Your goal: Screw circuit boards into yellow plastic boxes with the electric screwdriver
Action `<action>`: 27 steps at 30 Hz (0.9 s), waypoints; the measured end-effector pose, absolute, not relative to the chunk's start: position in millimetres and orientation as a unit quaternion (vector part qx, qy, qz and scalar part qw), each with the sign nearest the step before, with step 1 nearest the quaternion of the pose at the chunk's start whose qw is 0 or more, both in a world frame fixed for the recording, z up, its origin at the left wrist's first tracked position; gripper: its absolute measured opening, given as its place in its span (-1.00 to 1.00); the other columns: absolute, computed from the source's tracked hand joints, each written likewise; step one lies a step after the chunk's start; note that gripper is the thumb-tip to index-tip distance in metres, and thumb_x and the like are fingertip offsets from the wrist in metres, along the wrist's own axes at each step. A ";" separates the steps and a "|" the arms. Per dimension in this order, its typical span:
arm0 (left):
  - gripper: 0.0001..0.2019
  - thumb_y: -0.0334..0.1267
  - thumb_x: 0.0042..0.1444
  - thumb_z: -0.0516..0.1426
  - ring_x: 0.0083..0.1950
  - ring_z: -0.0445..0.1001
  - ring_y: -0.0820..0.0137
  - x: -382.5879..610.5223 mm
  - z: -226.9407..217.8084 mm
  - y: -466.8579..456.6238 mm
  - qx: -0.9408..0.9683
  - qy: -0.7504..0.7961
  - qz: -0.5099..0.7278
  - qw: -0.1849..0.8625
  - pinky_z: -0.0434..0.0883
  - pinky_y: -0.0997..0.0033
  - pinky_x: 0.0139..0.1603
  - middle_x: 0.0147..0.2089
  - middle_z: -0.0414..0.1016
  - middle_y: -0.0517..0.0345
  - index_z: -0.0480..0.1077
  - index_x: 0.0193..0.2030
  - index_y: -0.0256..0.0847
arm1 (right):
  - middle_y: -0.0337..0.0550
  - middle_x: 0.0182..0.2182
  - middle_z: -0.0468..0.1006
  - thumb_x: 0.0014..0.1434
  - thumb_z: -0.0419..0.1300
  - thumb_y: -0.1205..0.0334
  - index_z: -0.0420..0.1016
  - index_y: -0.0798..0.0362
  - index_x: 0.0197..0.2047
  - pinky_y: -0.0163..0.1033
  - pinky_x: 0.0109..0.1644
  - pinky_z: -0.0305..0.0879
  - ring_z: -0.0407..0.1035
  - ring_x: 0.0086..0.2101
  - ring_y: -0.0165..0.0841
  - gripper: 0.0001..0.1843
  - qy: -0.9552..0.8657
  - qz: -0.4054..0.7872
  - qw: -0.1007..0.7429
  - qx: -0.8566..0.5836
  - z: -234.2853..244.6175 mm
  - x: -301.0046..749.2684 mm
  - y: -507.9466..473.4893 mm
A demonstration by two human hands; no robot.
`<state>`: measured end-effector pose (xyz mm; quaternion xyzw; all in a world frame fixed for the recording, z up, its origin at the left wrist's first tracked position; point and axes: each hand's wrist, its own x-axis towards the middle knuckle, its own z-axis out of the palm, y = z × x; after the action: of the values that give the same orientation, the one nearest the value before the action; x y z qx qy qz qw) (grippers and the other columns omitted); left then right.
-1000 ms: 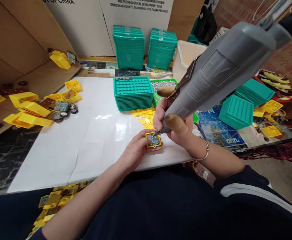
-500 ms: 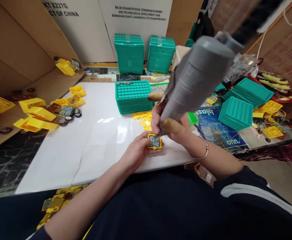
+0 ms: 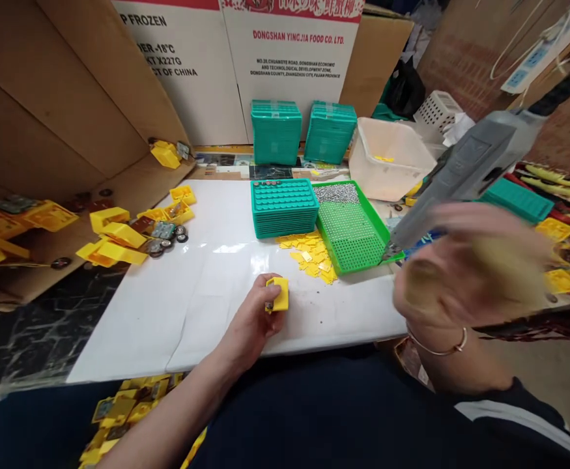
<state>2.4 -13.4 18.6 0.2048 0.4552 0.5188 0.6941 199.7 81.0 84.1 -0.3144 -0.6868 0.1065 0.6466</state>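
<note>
My left hand [image 3: 253,322] is closed round a small yellow plastic box [image 3: 278,294], held on edge just above the white table [image 3: 187,306]. My right hand [image 3: 460,270] is blurred by motion off the table's right edge. It grips a grey electric screwdriver [image 3: 465,172] whose tip points down at the corner of the green screw tray [image 3: 350,228]. Loose yellow plastic pieces [image 3: 309,251] lie between the two hands.
A stack of teal trays [image 3: 283,205] stands beside the green tray, two more stacks [image 3: 304,130] behind. A white tub [image 3: 389,159] is at back right. Yellow housings and small parts [image 3: 133,228] crowd the left edge; more lie on the floor [image 3: 123,410].
My right hand has lifted the screwdriver off the yellow box and swung it right. My left hand has turned the box up on its edge. The camera has tilted up.
</note>
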 end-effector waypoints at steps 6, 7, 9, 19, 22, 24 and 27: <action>-0.65 -0.20 0.08 0.21 -0.23 0.53 0.31 -3.2 16.1 -14.0 0.209 0.413 0.499 0.733 0.47 0.38 -0.31 -0.27 0.48 0.08 0.36 0.00 -0.23 | -0.12 -0.21 0.58 0.26 0.03 0.31 0.58 0.02 -0.15 -0.15 -0.09 0.30 0.42 -0.19 -0.29 -0.72 -0.905 0.048 0.319 -0.278 90.0 118.9 171.6; -0.64 -0.20 0.10 0.21 -0.13 0.55 0.22 -4.3 14.3 -14.2 0.205 0.406 0.499 0.738 0.49 0.28 -0.17 -0.20 0.52 0.01 0.36 0.03 -0.24 | -0.08 -0.19 0.58 0.25 0.03 0.35 0.58 0.06 -0.16 -0.16 -0.09 0.28 0.41 -0.17 -0.27 -0.72 -0.916 0.041 0.274 -0.289 87.7 107.5 192.1; -0.66 -0.21 0.14 0.19 -0.01 0.55 0.13 -7.0 10.4 -15.3 0.191 0.392 0.505 0.744 0.45 0.16 0.00 -0.09 0.55 -0.11 0.36 0.04 -0.27 | -0.04 -0.16 0.57 0.22 0.06 0.39 0.59 0.09 -0.15 -0.17 -0.09 0.24 0.40 -0.14 -0.24 -0.73 -0.935 0.014 0.196 -0.295 82.4 90.4 224.0; -0.75 -0.29 0.17 0.12 0.12 0.49 0.05 -10.5 5.6 -19.8 0.160 0.346 0.535 0.753 0.36 0.02 0.18 0.02 0.52 -0.12 0.32 -0.01 -0.24 | 0.03 -0.23 0.55 0.22 0.07 0.44 0.48 0.13 -0.29 -0.14 -0.11 0.17 0.38 -0.18 -0.19 -0.84 -0.943 -0.006 0.125 -0.308 79.1 73.0 243.0; -0.65 -0.46 0.02 0.15 0.12 0.49 0.12 -7.1 5.5 -20.8 0.168 0.361 0.566 0.722 0.30 0.04 0.25 -0.02 0.52 0.00 0.29 -0.02 -0.20 | -0.05 -0.26 0.52 0.23 0.06 0.42 0.41 0.09 -0.29 -0.17 -0.12 0.18 0.35 -0.21 -0.27 -0.87 -0.923 0.075 0.219 -0.309 78.3 83.7 212.0; -0.58 -0.52 -0.05 0.15 0.13 0.48 0.18 -3.8 4.0 -21.0 0.174 0.372 0.601 0.686 0.27 0.07 0.28 -0.04 0.51 0.08 0.27 -0.02 -0.16 | -0.16 -0.32 0.52 0.23 0.09 0.36 0.38 0.06 -0.30 -0.24 -0.17 0.21 0.34 -0.29 -0.36 -0.93 -0.895 0.183 0.286 -0.287 71.7 95.6 176.0; -0.54 -0.52 -0.07 0.16 0.12 0.44 0.29 3.5 -0.3 -20.4 0.195 0.372 0.642 0.641 0.25 0.16 0.28 -0.03 0.47 0.17 0.24 0.00 -0.10 | -0.26 -0.38 0.51 0.23 0.12 0.27 0.38 0.06 -0.30 -0.31 -0.26 0.26 0.35 -0.36 -0.45 -0.92 -0.834 0.372 0.306 -0.270 52.8 114.1 114.6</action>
<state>3.5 -20.4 -0.3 0.1953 0.3718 0.6423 0.6411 114.1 114.6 52.8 -0.2702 -0.8338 0.3720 0.3056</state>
